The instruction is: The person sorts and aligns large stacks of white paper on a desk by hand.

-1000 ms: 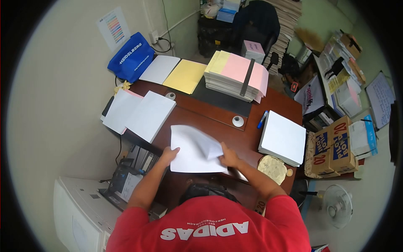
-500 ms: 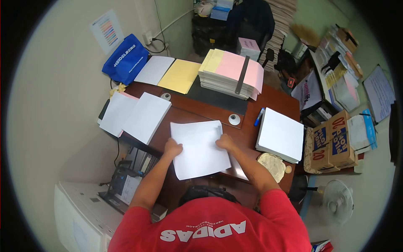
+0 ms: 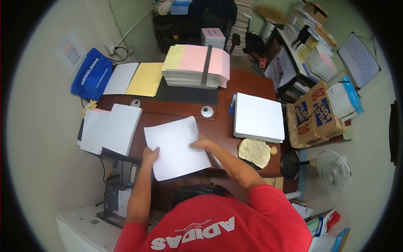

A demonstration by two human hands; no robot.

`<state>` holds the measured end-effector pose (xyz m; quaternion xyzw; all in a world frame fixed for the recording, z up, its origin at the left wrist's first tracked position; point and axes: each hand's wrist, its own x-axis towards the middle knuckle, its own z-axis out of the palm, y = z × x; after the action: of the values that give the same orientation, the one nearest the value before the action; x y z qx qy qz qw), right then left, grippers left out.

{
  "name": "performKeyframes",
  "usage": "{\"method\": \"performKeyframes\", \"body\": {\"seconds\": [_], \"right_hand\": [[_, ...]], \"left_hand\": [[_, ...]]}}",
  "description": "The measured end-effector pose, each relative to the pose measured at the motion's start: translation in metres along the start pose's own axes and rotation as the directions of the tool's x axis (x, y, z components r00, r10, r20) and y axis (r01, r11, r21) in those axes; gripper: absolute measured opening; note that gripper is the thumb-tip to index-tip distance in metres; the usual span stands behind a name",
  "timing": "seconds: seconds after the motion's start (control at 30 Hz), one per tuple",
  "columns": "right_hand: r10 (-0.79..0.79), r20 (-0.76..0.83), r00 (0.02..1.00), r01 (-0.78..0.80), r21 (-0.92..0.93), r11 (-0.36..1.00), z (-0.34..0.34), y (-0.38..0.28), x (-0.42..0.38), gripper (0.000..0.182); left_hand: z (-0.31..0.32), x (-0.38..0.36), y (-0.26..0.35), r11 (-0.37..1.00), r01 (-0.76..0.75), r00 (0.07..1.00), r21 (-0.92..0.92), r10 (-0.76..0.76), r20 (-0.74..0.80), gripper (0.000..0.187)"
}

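White paper, one sheet or a thin stack, is held tilted over the near edge of the brown desk. My left hand grips its left edge, the thumb lying on top. At the right edge my right hand is closed on the paper, its thumb also on top and the other fingers hidden beneath. To the left are overlapping white stacks at the desk's edge. On the right a thick white paper stack lies beside a blue marker.
A tall pink and yellow stack with a dark metal strip stands at the back. Yellow paper and a blue bag are back left. A round pale object, cardboard boxes and a fan are at right.
The view has turned, so the desk items appear shifted left. The held paper is tilted more, its right side raised, and both hands still grip it.
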<state>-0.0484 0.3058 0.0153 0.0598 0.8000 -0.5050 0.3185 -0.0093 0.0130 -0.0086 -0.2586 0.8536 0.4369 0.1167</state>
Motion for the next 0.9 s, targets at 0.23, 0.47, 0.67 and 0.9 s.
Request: {"method": "performKeyframes", "body": {"seconds": [0.23, 0.47, 0.67, 0.9], "right_hand": [[-0.051, -0.128, 0.991, 0.058, 0.053, 0.997, 0.024, -0.077, -0.056, 0.041], [-0.313, -0.161, 0.936, 0.346, 0.247, 0.905, -0.038, -0.051, -0.077, 0.026], [-0.511, -0.375, 0.773, 0.605, 0.195, 0.772, -0.019, -0.027, -0.067, 0.049], [-0.411, -0.380, 0.829, 0.543, 0.368, 0.755, -0.008, -0.017, -0.044, 0.060]], "left_hand": [[-0.015, -0.058, 0.102, 0.948, -0.315, 0.947, 0.045, 0.311, 0.087, 0.037], [-0.089, -0.056, 0.061, 0.633, -0.146, 0.900, -0.760, 0.404, 0.164, 0.034], [-0.050, -0.051, 0.039, 0.598, -0.312, 0.912, -0.738, 0.406, -0.056, 0.050], [-0.025, -0.033, 0.023, 0.665, -0.280, 0.917, -0.692, 0.399, 0.012, 0.056]]}}
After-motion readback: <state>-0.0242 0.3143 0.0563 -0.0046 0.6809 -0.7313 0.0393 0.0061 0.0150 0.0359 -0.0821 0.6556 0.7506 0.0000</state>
